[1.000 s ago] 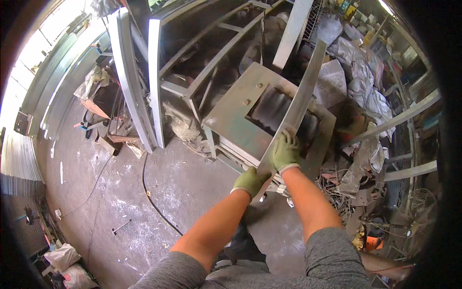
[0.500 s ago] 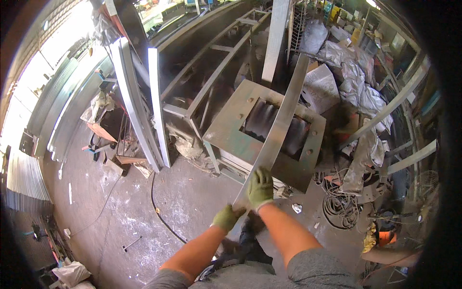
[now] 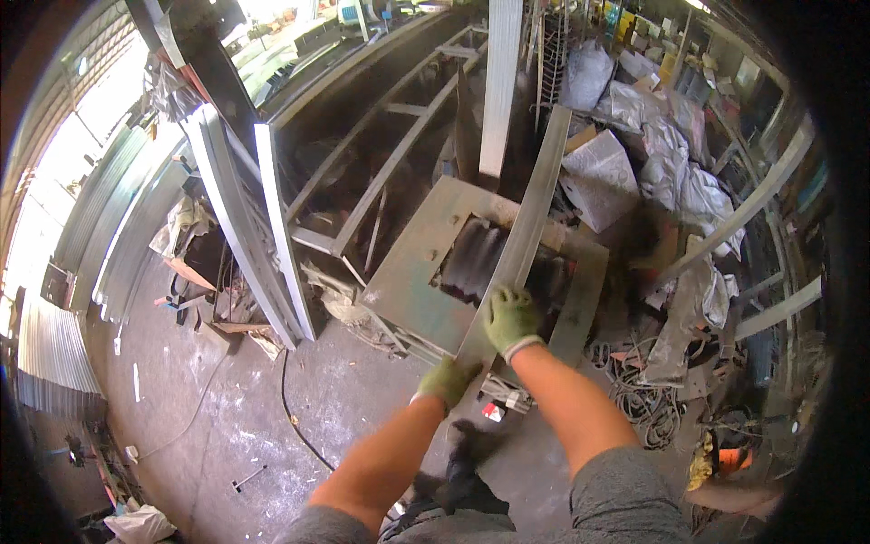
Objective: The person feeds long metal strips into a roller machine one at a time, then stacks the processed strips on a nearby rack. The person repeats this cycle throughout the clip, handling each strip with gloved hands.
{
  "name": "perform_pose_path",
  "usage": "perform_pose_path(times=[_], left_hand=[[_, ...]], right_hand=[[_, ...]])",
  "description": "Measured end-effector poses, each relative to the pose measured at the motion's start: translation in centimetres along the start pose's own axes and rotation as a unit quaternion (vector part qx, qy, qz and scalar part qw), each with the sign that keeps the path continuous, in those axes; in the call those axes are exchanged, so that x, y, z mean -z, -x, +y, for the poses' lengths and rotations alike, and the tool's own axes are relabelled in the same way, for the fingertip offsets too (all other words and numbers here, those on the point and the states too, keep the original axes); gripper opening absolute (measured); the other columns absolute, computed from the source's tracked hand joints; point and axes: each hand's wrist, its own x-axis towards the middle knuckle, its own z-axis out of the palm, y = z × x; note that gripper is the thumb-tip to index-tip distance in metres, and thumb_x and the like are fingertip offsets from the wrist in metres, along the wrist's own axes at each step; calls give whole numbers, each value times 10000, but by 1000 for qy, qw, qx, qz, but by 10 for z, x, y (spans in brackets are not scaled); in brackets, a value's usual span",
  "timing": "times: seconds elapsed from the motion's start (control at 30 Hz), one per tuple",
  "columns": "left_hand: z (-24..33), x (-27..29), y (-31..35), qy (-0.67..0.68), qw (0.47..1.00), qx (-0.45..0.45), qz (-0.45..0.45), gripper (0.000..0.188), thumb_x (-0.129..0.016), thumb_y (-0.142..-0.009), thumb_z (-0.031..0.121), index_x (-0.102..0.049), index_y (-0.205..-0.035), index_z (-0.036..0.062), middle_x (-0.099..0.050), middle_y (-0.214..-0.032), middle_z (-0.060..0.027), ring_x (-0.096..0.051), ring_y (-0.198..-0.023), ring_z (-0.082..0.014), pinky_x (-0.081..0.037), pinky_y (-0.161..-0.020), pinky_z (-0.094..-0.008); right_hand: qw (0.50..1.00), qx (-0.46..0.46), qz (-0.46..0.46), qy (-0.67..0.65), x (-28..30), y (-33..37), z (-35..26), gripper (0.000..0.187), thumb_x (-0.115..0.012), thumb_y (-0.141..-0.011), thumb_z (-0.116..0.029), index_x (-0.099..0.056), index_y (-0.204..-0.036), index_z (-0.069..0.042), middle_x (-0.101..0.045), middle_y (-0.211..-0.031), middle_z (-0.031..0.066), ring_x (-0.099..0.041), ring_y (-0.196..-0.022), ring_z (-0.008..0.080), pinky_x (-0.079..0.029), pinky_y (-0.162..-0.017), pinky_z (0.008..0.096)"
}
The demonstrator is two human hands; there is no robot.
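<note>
A long grey metal bar [image 3: 533, 218] rises away from me across a squat machine with a flat greenish steel top [image 3: 399, 288]. Dark ribbed rollers [image 3: 478, 258] show in the square opening of that top, partly covered by the bar. My left hand [image 3: 447, 381], in a green work glove, is closed around the bar's near end. Farther up, my right hand [image 3: 511, 319], gloved the same way, grips the bar's right edge with its fingers over the upper face. The underside of the bar is hidden.
Tall metal profiles [image 3: 237, 227] lean left of the machine, beside a steel frame [image 3: 385, 195]. Cables [image 3: 648, 408] lie coiled on the floor at right. A black cable [image 3: 288, 408] crosses the floor at left. Another person's forearm [image 3: 739, 497] shows at lower right.
Both hands have gone forward with the bar, toward the machine, and the near end now sits closer to its front edge. The view has shifted slightly.
</note>
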Motion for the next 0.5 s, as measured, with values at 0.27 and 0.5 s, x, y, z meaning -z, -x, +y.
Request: perform_pose_path(times=[0.27,0.5], left_hand=[[-47,-15,161,34,979,200,-34,833,-711,-993,773,-663,-1303,2,-776,-1227,-356,-733,-1219,-543,-572,-1008,-580],[-130,-38,252,79,970,226,-31,737,-768,-990,699,-701,-1234,7,-804,-1175,-308,-768,-1153,-513,-598,-954,-553]], right_hand=[[991,94,81,-57,-11,6,-4,323,-705,-1018,-218,-753,-1303,-73,-698,-1431,153,-627,-1391,400,-487,-1197,549],[984,141,57,-94,-29,85,-68,257,-739,-981,-199,-714,-1206,-78,-680,-1394,141,-584,-1403,452,-476,-1197,578]])
